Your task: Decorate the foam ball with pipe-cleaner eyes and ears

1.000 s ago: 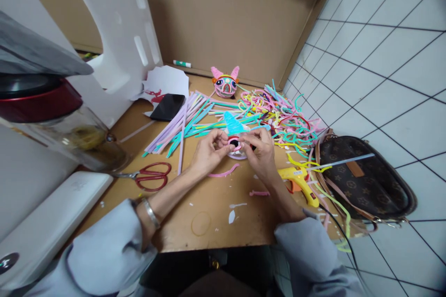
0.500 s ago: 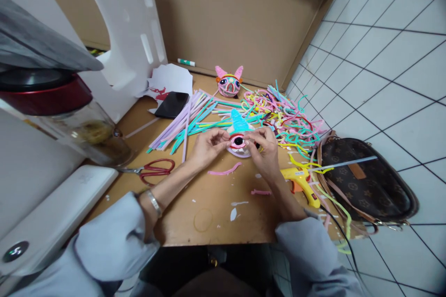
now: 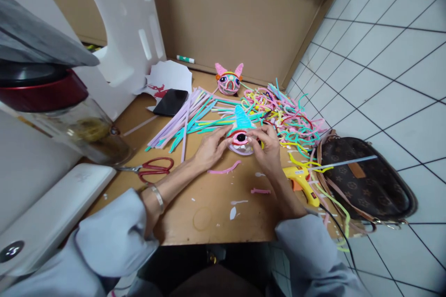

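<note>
Between my two hands sits a small round pipe-cleaner figure [image 3: 241, 147] with a blue pointed horn and one black eye ringed in pink and red. My left hand [image 3: 213, 148] grips its left side, with thumb and fingertips near the eye. On the other side, my right hand [image 3: 266, 147] has thumb and forefinger pressed at the right edge of the eye. Whether a small piece lies under those fingertips is hidden. Below the figure a pink pipe-cleaner piece [image 3: 225, 168] lies on the table, and a shorter pink piece [image 3: 260, 191] is nearer my right wrist.
A yellow glue gun [image 3: 304, 185] lies right, beside a brown handbag [image 3: 365, 178]. Red-handled scissors [image 3: 156, 167] are left. Behind are straight pipe cleaners [image 3: 183, 118], a tangled pile [image 3: 289, 118], a pink-eared figure [image 3: 229, 83] and a phone [image 3: 170, 102]. A glass jar [image 3: 90, 130] stands far left.
My left fingers have moved from the eye's edge to the figure's side. The figure is turned slightly, its horn a little farther up and right. My right hand stays at the eye.
</note>
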{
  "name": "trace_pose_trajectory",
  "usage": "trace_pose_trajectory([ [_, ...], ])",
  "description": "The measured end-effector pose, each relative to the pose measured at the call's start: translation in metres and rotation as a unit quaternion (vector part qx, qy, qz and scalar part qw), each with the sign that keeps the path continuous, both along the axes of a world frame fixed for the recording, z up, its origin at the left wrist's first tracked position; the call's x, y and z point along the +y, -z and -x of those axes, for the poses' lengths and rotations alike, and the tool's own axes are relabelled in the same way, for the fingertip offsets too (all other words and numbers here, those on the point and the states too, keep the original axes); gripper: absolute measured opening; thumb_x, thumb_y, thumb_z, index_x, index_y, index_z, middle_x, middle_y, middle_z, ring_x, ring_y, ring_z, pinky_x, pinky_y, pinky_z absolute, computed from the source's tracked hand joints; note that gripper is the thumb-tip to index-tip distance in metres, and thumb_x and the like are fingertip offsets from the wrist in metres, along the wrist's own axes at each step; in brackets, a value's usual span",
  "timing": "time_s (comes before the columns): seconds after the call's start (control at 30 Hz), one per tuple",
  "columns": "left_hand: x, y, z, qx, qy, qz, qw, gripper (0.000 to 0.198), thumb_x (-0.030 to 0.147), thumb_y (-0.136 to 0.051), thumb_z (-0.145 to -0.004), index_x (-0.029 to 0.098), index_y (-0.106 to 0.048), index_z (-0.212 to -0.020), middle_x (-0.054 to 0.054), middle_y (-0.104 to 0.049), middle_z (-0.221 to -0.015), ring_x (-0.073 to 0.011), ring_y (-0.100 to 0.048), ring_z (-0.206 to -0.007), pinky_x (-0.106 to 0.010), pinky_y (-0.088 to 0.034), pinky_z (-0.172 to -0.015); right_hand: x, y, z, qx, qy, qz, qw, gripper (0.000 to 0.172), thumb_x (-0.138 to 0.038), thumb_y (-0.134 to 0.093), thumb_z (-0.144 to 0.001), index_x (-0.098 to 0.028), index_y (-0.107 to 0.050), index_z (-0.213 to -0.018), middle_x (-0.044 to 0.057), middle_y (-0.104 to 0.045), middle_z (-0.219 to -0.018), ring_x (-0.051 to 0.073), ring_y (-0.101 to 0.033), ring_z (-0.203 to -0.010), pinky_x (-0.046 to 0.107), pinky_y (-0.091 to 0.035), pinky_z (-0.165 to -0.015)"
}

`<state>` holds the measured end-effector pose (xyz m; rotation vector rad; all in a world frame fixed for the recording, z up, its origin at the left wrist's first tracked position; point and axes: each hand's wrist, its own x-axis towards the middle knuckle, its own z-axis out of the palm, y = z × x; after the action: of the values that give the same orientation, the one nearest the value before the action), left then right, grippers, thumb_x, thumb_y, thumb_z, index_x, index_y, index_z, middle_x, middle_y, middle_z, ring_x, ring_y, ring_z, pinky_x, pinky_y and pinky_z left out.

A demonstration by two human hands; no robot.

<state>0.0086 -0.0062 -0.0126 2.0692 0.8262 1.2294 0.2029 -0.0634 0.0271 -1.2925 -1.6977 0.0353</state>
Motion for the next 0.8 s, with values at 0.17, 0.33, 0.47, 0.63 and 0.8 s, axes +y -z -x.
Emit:
trace_pose_trajectory([
  [0.17,-0.004,-0.008,0.001,0.007,-0.001,0.006,1.000,0.047,0.043,-0.054,-0.097,0.016,-0.063,-0.134,-0.015,-0.069,-0.134,-0.0289,-0.065,-0.122,-0.046,-0.049,-0.108,-0.001,-0.006,-0.002,-0.027,-0.014,0.017,0.999,0.018,-0.032,-0.062,-0.093,-0.025,-0.077,-0.098,0.007,-0.063,-0.100,0.024,-0.060,-0.102,0.045,-0.048,-0.094],
  [0.33,-0.005,-0.011,0.002,0.011,-0.003,0.022,1.000,0.048,0.045,-0.056,-0.095,0.017,-0.064,-0.133,-0.014,-0.072,-0.127,-0.0280,-0.068,-0.112,-0.044,-0.052,-0.102,-0.004,-0.013,-0.004,-0.044,-0.027,0.029,0.998,0.017,-0.029,-0.065,-0.087,-0.026,-0.076,-0.099,0.006,-0.062,-0.101,0.025,-0.061,-0.104,0.047,-0.047,-0.095],
  [0.47,-0.006,-0.013,0.002,0.015,-0.003,0.028,0.999,0.049,0.045,-0.056,-0.095,0.015,-0.065,-0.132,-0.015,-0.073,-0.120,-0.0284,-0.068,-0.109,-0.044,-0.053,-0.099,-0.004,-0.013,-0.001,-0.056,-0.018,0.011,0.998,0.020,-0.027,-0.069,-0.081,-0.025,-0.075,-0.100,0.007,-0.062,-0.102,0.026,-0.061,-0.104,0.047,-0.048,-0.095],
  [0.63,-0.009,-0.016,0.001,0.010,-0.004,0.040,0.999,0.047,0.045,-0.058,-0.093,0.016,-0.067,-0.129,-0.016,-0.069,-0.131,-0.0294,-0.066,-0.117,-0.046,-0.052,-0.103,-0.003,-0.010,0.002,-0.052,-0.002,-0.008,0.999,0.018,-0.024,-0.067,-0.080,-0.023,-0.073,-0.096,0.006,-0.061,-0.096,0.025,-0.061,-0.099,0.046,-0.049,-0.091],
  [0.8,-0.009,-0.016,0.000,0.013,-0.006,0.042,0.999,0.047,0.043,-0.057,-0.093,0.015,-0.067,-0.129,-0.017,-0.068,-0.134,-0.0301,-0.065,-0.122,-0.046,-0.052,-0.105,-0.004,-0.008,0.004,-0.046,0.020,-0.013,0.999,0.016,-0.022,-0.066,-0.081,-0.024,-0.072,-0.095,0.005,-0.061,-0.093,0.023,-0.061,-0.091,0.042,-0.051,-0.083],
])
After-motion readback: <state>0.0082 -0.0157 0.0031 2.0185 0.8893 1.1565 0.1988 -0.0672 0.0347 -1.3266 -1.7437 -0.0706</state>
